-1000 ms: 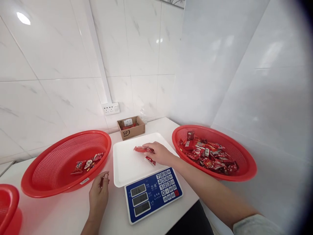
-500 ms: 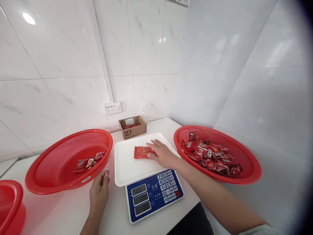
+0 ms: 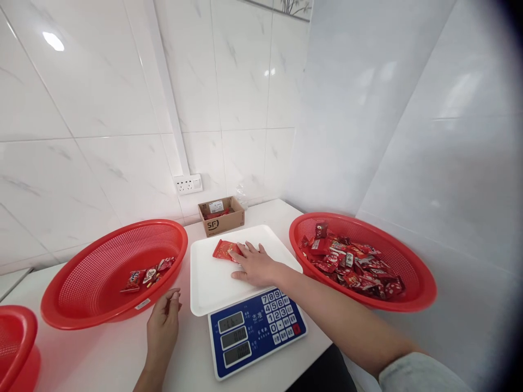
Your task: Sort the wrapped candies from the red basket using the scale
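Observation:
My right hand [image 3: 255, 265] lies over the pan of a digital scale [image 3: 256, 335], fingers spread and touching a red packet [image 3: 226, 250]. Part of that packet is under the fingertips. It rests on the white weighing pan [image 3: 210, 291], near the far left side. Left of the scale, my left hand [image 3: 163, 318] hovers over the table with its fingers curled against the thumb. Nothing shows between them. The red basket [image 3: 110, 245] beside it holds several small packets [image 3: 150, 273] at its right end.
At the right, another red basket [image 3: 425, 280] is piled with red wrapped packets [image 3: 353, 264]. Behind the scale stands a small cardboard box [image 3: 225, 222] with red items inside. A third red basket [image 3: 24, 348] is cut off at the lower left. Tiled walls close off the back.
My right hand has shifted left and its fingers have spread flatter over the packet. The packet has slid slightly left and tilted. My left hand stays nearly in place.

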